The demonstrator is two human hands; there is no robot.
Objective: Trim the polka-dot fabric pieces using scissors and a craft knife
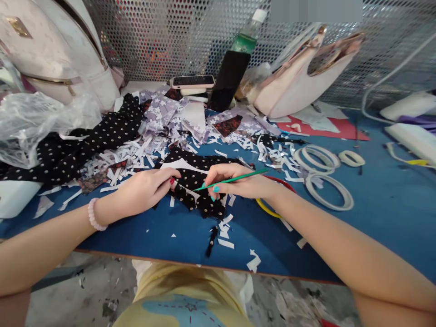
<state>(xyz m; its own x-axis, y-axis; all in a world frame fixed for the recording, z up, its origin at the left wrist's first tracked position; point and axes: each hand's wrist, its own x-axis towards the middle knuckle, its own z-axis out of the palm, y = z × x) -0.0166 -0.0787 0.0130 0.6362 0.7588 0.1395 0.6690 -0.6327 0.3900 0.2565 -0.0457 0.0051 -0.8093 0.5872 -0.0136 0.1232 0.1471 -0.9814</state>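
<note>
My left hand (146,188) lies on a small piece of black fabric with white dots (200,202) on the blue table, fingers together and pressing it down. My right hand (235,181) is closed around a thin green pencil (235,178), whose tip points left onto the same fabric. A white paper pattern piece (180,165) rests on the fabric just behind my fingers. A pink bead bracelet (92,215) sits on my left wrist.
White paper scraps (143,152) and more dotted black cloth (85,145) cover the table's left and middle. Tape rolls (329,190) lie to the right, a yellow-and-red ring (269,210) under my right wrist. A phone (192,81), bottle (248,34), bags and mesh wall stand behind.
</note>
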